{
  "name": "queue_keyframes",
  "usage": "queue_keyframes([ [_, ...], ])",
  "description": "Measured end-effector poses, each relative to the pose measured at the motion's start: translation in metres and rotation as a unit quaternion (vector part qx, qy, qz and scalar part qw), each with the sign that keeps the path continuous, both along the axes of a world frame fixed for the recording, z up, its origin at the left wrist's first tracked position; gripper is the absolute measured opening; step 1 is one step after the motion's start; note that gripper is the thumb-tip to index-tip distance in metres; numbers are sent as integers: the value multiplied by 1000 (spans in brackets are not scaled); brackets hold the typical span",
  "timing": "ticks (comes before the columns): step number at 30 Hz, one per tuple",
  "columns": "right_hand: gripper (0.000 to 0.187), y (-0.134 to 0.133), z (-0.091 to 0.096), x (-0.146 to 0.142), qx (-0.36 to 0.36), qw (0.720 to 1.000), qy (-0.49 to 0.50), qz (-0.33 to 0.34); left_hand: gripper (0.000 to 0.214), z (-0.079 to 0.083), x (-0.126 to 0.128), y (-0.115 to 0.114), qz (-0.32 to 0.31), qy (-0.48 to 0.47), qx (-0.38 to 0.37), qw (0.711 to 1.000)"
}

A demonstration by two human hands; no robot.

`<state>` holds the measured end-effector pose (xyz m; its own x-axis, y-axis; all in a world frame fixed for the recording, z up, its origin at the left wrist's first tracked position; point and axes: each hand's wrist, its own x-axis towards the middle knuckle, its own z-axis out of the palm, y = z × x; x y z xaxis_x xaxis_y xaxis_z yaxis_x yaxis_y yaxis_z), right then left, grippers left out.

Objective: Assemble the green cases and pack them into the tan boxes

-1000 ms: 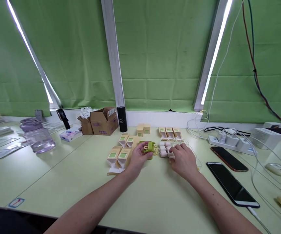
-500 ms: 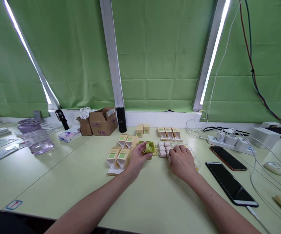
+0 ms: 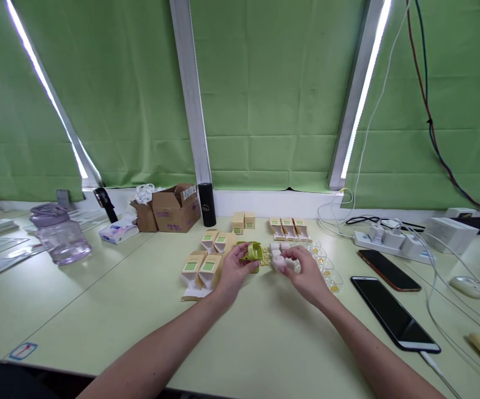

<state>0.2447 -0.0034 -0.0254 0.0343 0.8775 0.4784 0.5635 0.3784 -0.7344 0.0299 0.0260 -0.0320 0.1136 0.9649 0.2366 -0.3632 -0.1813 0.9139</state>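
Mid-frame: our left fingers (image 3: 250, 266) clamp olive-green hollow plastic casing (image 3: 254, 251); right fingers (image 3: 292, 252) pinch pale-pink rounded block (image 3: 278, 262), lower right of casing

A green piece (image 3: 254, 251) is held near a pinched pale block (image 3: 279, 262).

1. I am facing a pale green table (image 3: 111, 316).
2. From its middle, a purple bottle (image 3: 61, 238) is standing at ten o'clock.
3. Small pale blocks (image 3: 275, 252) are lying around one.
4. Two phones (image 3: 396, 316) are lying at three.
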Motion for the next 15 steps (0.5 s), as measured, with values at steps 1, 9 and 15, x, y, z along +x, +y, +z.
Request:
queue_keyframes([
  [1,23,1,-1,-2,-20,995,93,37,69,0,0,0,-1,1,1,1000],
  [9,37,-4,-3,-18,-138,859,451,197,64,2,0,-3,-2,22,15,1000],
  [15,42,-7,-2,-21,-147,835,488,206,64,3,1,-4,-6,29,16,999],
])
